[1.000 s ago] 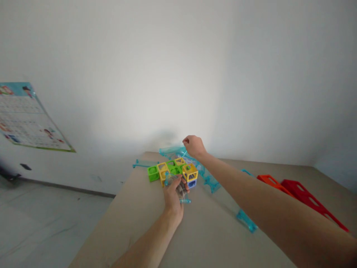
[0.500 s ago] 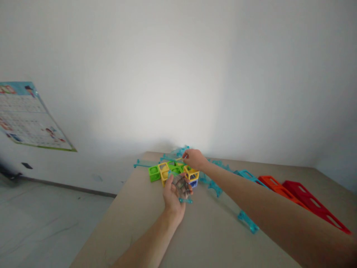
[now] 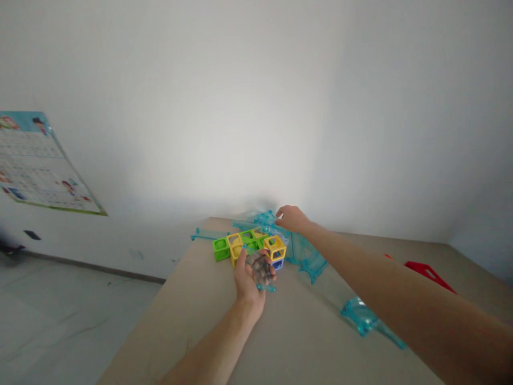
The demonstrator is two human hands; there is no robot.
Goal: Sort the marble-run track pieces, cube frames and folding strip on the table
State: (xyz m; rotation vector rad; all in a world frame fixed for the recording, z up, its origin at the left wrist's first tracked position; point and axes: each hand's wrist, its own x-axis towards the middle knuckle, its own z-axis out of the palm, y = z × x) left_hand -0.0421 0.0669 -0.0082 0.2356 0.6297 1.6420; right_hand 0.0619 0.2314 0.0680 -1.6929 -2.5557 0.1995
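Observation:
My left hand [image 3: 250,275] is curled round a clear track piece [image 3: 260,267] with teal ends, palm turned up above the near part of the table. Through the clear plastic its fingers show. My right hand [image 3: 293,218] reaches to the back, fingertips drawn together beside a clear teal piece [image 3: 264,217] near the wall; whether they grip anything is hidden. Between the hands stand joined open cube blocks: a green cube [image 3: 220,249], a yellow cube [image 3: 274,247] and a purple cube [image 3: 278,264] beneath it.
More clear teal track pieces [image 3: 313,267] lie right of the cubes, and another teal piece [image 3: 360,315] is nearer the front. A flat clear track [image 3: 208,234] extends left. Red frames [image 3: 428,275] lie beyond my right forearm. The wall [image 3: 256,133] rises behind the table.
My right hand has moved to the right and slightly back, away from over the cubes. Its forearm now covers the blue and most of the orange frames. My left hand stays nearly still.

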